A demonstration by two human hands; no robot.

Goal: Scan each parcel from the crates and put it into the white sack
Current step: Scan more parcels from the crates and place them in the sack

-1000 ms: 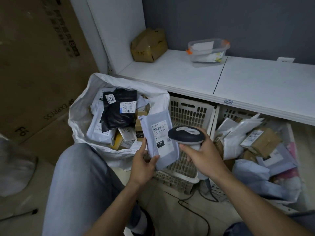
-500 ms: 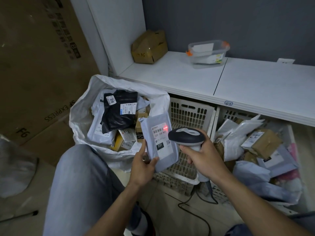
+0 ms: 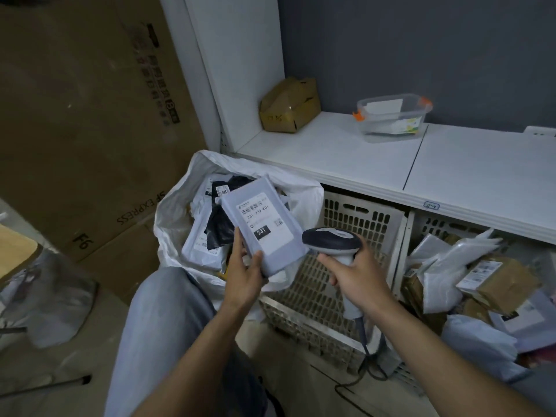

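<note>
My left hand point(image 3: 244, 276) grips the lower end of a grey flat parcel point(image 3: 261, 227) with a white label marked 231; the parcel is tilted over the open mouth of the white sack point(image 3: 177, 206). The sack holds several parcels, among them a black bag point(image 3: 219, 227). My right hand point(image 3: 359, 278) holds the handle of a corded barcode scanner point(image 3: 331, 240), its dark head just right of the parcel. The left crate point(image 3: 358, 224) under the shelf looks empty. The right crate point(image 3: 436, 227) is piled with grey bags and a brown box point(image 3: 502, 281).
A white shelf point(image 3: 346, 152) above the crates carries a crumpled cardboard box point(image 3: 288, 105) and a clear plastic tub point(image 3: 392, 115). Large cardboard cartons point(image 3: 90, 115) stand at the left. My knee in jeans point(image 3: 162, 326) is in front of the sack. The scanner cable point(image 3: 361, 374) trails on the floor.
The red scan light seen on the label half a second ago is gone. My left hand has swung the parcel left and up, over the sack's mouth, away from the scanner.
</note>
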